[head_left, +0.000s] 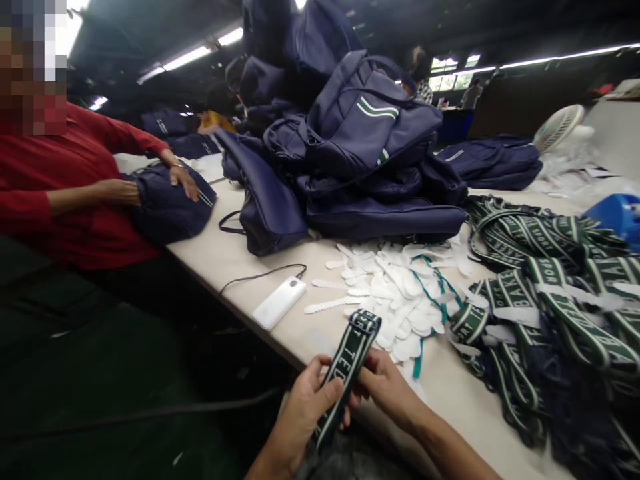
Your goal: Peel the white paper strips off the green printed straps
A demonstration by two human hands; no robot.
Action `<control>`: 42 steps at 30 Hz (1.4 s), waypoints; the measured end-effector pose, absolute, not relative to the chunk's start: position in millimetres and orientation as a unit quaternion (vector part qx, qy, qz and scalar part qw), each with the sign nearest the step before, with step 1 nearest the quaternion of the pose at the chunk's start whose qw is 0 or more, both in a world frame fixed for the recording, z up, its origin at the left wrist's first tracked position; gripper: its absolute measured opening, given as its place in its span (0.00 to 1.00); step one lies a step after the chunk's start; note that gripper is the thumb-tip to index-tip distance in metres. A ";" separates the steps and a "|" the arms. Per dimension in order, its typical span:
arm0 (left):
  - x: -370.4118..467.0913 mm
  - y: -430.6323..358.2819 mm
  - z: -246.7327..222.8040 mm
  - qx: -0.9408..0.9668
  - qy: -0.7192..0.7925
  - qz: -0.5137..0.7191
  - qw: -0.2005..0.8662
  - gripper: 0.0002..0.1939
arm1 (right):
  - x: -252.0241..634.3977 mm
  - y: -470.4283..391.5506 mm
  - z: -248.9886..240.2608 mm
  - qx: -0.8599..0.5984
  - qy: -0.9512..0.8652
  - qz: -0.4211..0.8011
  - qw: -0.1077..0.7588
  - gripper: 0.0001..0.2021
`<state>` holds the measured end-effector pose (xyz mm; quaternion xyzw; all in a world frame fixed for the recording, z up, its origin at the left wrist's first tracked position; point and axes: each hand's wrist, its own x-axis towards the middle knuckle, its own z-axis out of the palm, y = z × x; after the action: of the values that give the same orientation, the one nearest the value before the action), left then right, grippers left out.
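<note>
From the head view, the left hand [305,407] and right hand [383,387] both had their fingers closed around a green-and-white strap [347,370], held at the near edge of the counter [235,260]. Just beyond it lay a scatter of white plastic pieces [395,293], with a heap of straps [545,293] to the right. A white power bank [279,302] sat to the left. Behind rose a pile of navy bags [360,153]. A person in a red sleeve [75,173] pressed another bag [167,203].
</note>
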<state>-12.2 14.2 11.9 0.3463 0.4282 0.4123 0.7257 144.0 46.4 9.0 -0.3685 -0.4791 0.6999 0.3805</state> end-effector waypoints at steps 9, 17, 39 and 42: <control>-18.2 17.7 11.1 0.418 0.469 0.389 0.674 0.19 | 154.2 50.5 5.5 -0.313 -0.468 0.737 0.374 0.12; -24.3 19.5 8.7 0.469 0.510 0.379 0.613 0.18 | 151.6 49.6 -1.1 -0.251 -0.454 0.754 0.402 0.14; -18.2 27.9 -0.9 0.316 0.533 0.470 0.629 0.21 | 157.0 45.8 -21.0 -0.344 -0.339 0.736 0.475 0.23; -15.4 27.9 2.4 0.279 0.507 0.482 0.658 0.20 | 157.9 43.2 -11.1 -0.250 -0.330 0.768 0.490 0.27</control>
<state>-15.4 27.9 2.4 0.2792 0.5067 0.4821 0.6580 157.9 43.2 -11.1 -0.2495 -0.3298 0.7677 0.4895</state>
